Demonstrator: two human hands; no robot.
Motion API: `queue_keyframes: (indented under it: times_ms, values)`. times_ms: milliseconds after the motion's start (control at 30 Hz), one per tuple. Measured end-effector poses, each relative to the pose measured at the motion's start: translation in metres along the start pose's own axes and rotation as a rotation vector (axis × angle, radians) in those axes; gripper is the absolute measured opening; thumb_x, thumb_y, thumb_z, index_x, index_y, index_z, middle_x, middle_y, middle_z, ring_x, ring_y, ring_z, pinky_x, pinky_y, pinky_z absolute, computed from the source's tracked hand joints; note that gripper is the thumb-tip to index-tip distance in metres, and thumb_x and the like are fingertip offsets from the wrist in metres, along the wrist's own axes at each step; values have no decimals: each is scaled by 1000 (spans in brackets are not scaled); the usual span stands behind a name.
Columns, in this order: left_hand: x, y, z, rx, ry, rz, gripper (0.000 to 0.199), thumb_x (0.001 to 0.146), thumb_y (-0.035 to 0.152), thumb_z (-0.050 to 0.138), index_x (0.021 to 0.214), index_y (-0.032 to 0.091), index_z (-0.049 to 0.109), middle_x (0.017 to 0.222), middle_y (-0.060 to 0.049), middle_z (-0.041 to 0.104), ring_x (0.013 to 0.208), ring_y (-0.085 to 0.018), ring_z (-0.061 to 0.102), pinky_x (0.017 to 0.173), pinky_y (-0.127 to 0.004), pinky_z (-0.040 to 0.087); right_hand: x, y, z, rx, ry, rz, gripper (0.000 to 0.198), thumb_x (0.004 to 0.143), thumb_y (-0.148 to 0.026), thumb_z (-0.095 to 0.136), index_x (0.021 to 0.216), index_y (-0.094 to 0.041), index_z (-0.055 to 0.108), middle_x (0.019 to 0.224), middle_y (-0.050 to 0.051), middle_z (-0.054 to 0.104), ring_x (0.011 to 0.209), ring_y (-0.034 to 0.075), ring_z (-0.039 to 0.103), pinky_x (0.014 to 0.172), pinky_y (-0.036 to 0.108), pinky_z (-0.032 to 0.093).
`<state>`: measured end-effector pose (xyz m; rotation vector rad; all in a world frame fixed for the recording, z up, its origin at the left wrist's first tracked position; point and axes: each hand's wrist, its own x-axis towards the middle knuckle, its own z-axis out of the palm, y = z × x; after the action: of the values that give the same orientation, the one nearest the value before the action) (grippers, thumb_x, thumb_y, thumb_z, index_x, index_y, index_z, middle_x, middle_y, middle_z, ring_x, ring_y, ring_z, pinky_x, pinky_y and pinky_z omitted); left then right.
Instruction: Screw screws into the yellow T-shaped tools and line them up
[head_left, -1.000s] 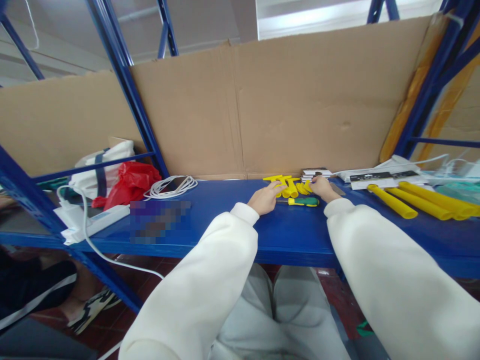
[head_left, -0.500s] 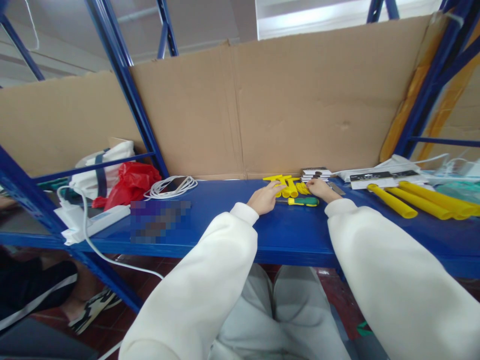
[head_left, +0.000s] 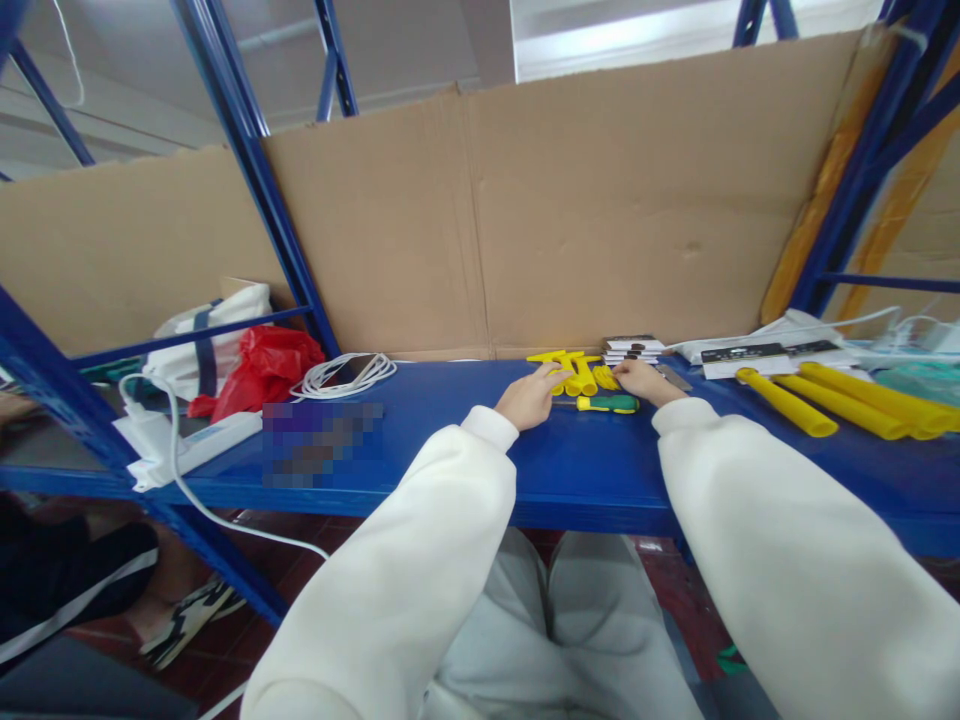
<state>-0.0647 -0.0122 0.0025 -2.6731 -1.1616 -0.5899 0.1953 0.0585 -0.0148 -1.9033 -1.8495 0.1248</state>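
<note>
My left hand (head_left: 526,400) rests palm down at the left edge of a group of yellow T-shaped plastic parts (head_left: 580,376), its fingers stretched out and touching them. My right hand (head_left: 642,381) is at the right side of the group, fingers curled in against a small heap of yellow pieces (head_left: 604,378). Whatever its fingertips hold is hidden. On the blue shelf between my hands lies a screwdriver (head_left: 609,404) with a green and yellow handle, its shaft pointing left. A stack of small printed boxes or cards (head_left: 631,348) is just behind my right hand.
Several long yellow tubes (head_left: 855,405) lie at the right beside flat black-and-white packs (head_left: 744,360). To the left are a coiled white cable (head_left: 352,374), a red plastic bag (head_left: 262,370) and a white power strip (head_left: 202,445). A cardboard sheet (head_left: 600,210) backs the blue shelf. Another person's leg (head_left: 97,570) shows lower left.
Both hands stay in the same place by the yellow parts. The whole view has shifted very slightly; nothing else has visibly moved.
</note>
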Motion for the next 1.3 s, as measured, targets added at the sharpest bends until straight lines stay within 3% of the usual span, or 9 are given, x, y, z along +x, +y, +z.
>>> queue_keyframes:
  times_ms: [167,567,733,867,1000,1100,1167,1300]
  values:
    - [0,-1,1,-5,3,-4,59,91,4,47,145,23,60,158,-10,53,132,-24,64,113,-37,52,-2,1,0,-1,-4,-12,38,81,-8,57,109,-17,82,113,11,80,107,24,74,94,27,53]
    - [0,-1,2,-13,12,-3,58,91,4,48,144,24,60,157,-9,54,132,-23,64,113,-35,51,-3,1,-1,31,-24,-28,37,80,-6,56,101,-19,83,114,6,80,109,23,73,99,28,53]
    - [1,-4,5,-65,30,13,59,89,3,49,145,21,57,156,-10,54,135,-23,62,117,-36,48,-9,-8,-9,124,70,-54,33,82,-5,57,99,-16,82,113,10,80,113,25,72,101,30,52]
    - [3,-8,8,-142,86,26,63,87,3,50,148,19,52,154,-13,55,139,-23,57,122,-39,42,-17,-28,-17,417,97,-115,21,87,-12,61,97,-15,79,94,10,81,91,23,76,87,32,58]
    - [5,-10,10,-186,123,16,64,87,3,50,150,16,49,155,-16,53,142,-25,55,122,-43,41,-37,-55,-22,744,-63,-196,15,90,-22,67,99,-15,76,75,6,77,65,16,70,66,25,57]
    - [5,-10,9,-187,141,7,65,87,3,49,150,15,48,154,-17,53,141,-26,55,120,-42,45,-53,-69,-23,819,-267,-230,19,86,-27,73,102,-18,76,71,2,75,58,13,66,57,21,50]
    - [4,-9,8,-171,154,-2,65,87,3,49,151,17,48,154,-16,53,140,-26,57,118,-42,47,-58,-74,-24,857,-326,-227,18,83,-25,75,99,-18,75,68,1,74,55,11,63,54,19,47]
    - [2,-4,3,-98,115,-75,63,90,7,50,152,20,48,156,-14,52,136,-27,60,113,-43,52,-56,-73,-24,979,-222,-145,7,82,-18,69,88,-18,71,62,-2,68,51,9,55,52,19,43]
